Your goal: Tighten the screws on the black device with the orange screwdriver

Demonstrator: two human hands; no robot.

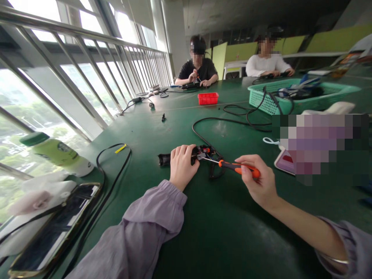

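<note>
My left hand [183, 164] is wrapped over a black corded device [165, 159] lying on the green table [139, 133], holding it down. The device has a round barrel end to the left of my hand. To the right its inside shows, with red parts and wires; the exact kind I cannot tell. My right hand [260, 180] grips the orange and black handle of a screwdriver [232, 166]. Its thin shaft points left, with the tip at the exposed inside of the device. A black loop-shaped part [216, 172] lies just below the shaft.
A red basket [208, 99] and a green basket [258, 97] of tools and cables stand farther back. A black cord [200, 121] curves across the table. At left are a phone [58, 228], a strap [116, 176] and a bottle [58, 153]. Two people sit opposite.
</note>
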